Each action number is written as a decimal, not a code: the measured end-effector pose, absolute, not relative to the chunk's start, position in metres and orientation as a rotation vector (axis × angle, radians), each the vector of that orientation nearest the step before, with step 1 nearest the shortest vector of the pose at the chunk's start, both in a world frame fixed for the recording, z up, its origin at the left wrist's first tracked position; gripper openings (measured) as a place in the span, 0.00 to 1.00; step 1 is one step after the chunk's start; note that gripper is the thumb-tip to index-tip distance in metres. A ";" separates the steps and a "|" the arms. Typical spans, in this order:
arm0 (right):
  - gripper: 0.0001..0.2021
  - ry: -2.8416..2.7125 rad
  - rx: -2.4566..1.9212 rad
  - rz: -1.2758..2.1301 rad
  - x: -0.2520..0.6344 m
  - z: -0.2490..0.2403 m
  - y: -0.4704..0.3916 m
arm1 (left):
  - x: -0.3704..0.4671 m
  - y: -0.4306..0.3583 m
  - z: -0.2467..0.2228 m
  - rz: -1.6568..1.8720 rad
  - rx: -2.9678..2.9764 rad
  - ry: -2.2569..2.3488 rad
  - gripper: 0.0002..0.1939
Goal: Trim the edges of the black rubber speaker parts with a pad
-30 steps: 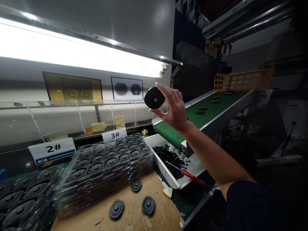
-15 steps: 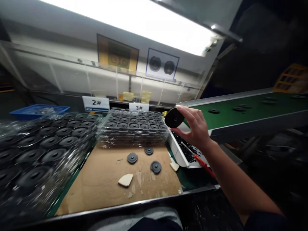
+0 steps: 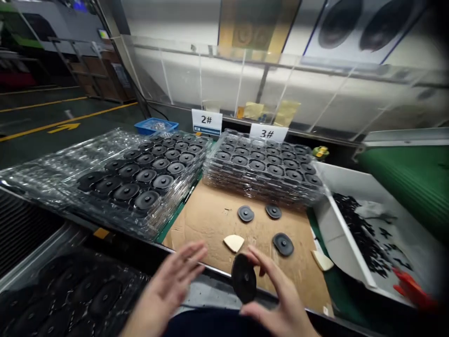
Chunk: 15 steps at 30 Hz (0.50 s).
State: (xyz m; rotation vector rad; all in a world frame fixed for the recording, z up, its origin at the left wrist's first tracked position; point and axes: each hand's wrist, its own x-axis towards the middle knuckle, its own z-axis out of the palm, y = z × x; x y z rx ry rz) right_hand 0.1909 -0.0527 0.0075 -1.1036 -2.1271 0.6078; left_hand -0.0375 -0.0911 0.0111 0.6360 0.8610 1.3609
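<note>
Between the thumb and fingers of my right hand (image 3: 277, 295), a round black disc (image 3: 243, 278) is held on edge by its rim, close to my body. My left hand (image 3: 175, 281) is beside it on the left, fingers stretched out and blurred, touching nothing. Three dark discs with small centre knobs, one of them the near disc (image 3: 283, 244), lie on the brown cardboard (image 3: 199, 224). A cream wedge-shaped pad (image 3: 234, 242) lies just beyond my hands, and a second cream pad (image 3: 322, 260) is at the cardboard's right edge.
Stacked clear trays of discs stand under the 3# sign (image 3: 268, 133) and the 2# sign (image 3: 206, 122). At right, a white bin (image 3: 345, 234) holds small black parts, with a red-handled tool (image 3: 414, 288) at its near end. A green conveyor (image 3: 414, 182) runs behind it.
My right hand has brought the disc from beside the conveyor down and towards me. My left hand has come into view. The camera has turned left and down.
</note>
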 end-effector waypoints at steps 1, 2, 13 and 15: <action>0.42 -2.140 -1.080 0.677 0.186 -0.001 -0.055 | -0.030 -0.086 -0.002 1.318 0.599 0.871 0.26; 0.43 -2.157 -1.062 0.735 0.182 -0.009 -0.055 | -0.023 -0.083 -0.015 1.259 0.553 0.867 0.30; 0.37 -2.144 -1.158 0.905 0.150 -0.029 -0.019 | -0.008 -0.045 -0.035 1.041 0.213 0.870 0.33; 0.37 -2.142 -1.183 0.962 0.145 -0.027 -0.012 | -0.010 -0.037 -0.031 1.062 0.164 0.855 0.32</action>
